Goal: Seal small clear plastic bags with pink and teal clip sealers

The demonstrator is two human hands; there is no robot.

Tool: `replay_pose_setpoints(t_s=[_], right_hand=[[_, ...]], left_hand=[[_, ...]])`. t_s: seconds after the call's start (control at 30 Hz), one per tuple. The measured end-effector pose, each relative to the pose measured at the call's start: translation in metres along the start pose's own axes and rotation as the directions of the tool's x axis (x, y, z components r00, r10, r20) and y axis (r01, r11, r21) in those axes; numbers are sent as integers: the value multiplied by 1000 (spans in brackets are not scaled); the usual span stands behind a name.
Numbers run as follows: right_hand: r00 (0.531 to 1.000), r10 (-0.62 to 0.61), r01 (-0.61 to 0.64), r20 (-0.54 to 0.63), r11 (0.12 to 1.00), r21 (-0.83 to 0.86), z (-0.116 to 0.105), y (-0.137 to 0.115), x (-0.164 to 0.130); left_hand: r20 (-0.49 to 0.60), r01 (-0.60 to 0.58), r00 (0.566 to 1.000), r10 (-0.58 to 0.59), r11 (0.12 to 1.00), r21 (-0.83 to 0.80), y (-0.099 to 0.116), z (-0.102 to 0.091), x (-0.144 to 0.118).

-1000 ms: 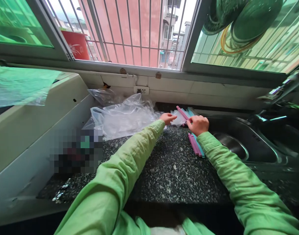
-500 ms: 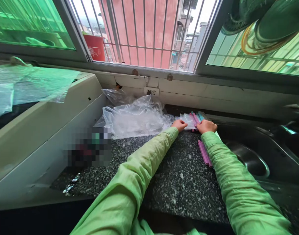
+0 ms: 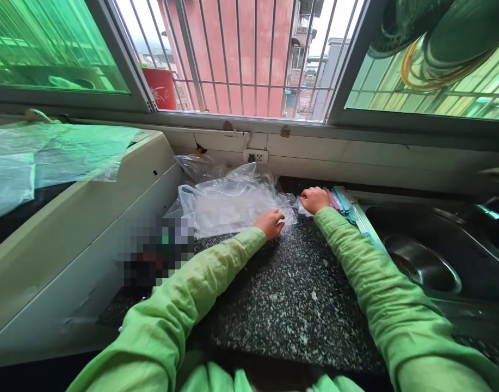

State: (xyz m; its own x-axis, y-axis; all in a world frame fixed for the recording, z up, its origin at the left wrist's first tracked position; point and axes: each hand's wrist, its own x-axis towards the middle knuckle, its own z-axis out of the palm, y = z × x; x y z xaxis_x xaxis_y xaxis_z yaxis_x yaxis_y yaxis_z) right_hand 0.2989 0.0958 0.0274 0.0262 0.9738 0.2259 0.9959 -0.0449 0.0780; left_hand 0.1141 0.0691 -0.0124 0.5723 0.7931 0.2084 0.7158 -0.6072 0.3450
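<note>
My left hand (image 3: 269, 223) rests on the dark speckled counter (image 3: 282, 299), its fingers curled onto the near edge of a crumpled pile of clear plastic bags (image 3: 228, 204). My right hand (image 3: 314, 200) is closed in a fist at the back of the counter, pressing on a small clear bag (image 3: 300, 208) whose corner shows beside it. Just right of that hand lie several pink and blue plastic sticks (image 3: 339, 200), side by side along the sink's edge. Both arms wear light green sleeves.
A steel sink (image 3: 420, 267) sits at the right. A white appliance (image 3: 78, 218) with plastic sheeting on top stands at the left, and a blurred object (image 3: 159, 250) beside it. A wall socket (image 3: 255, 157) and a barred window are behind.
My right hand had a pink stick raised; the stick now lies flat, and the hand has moved left onto the small bag. My left hand drew back to the big bag's edge.
</note>
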Motion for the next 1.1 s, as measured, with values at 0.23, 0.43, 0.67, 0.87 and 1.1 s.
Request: replay_pose_setpoints(t_s=[0.23,0.43,0.67,0.87,1.1], right_hand=[[993,72,-74,98,997,19,19,-27,38],[994,79,-81,82,996,23,20,-29,35],[997,-4,6,-80,1000,18,-1,-20,0],[964,-146,160,-224,986,48,-11,-27,-48],[925,-246,290,-288,949,120,-11,-53,-92]], left_hand=[[41,102,993,-106,991,91,-22,-2,-12],[60,112,991,-117,990,80,-27,-1,-12],[22,165,986,-164,983,-82,-24,-2,-15],[-69,182,975,-211,938,-296,-23,-5,-27],[-27,201,962,-270,776,-598,-22,-6,-55]])
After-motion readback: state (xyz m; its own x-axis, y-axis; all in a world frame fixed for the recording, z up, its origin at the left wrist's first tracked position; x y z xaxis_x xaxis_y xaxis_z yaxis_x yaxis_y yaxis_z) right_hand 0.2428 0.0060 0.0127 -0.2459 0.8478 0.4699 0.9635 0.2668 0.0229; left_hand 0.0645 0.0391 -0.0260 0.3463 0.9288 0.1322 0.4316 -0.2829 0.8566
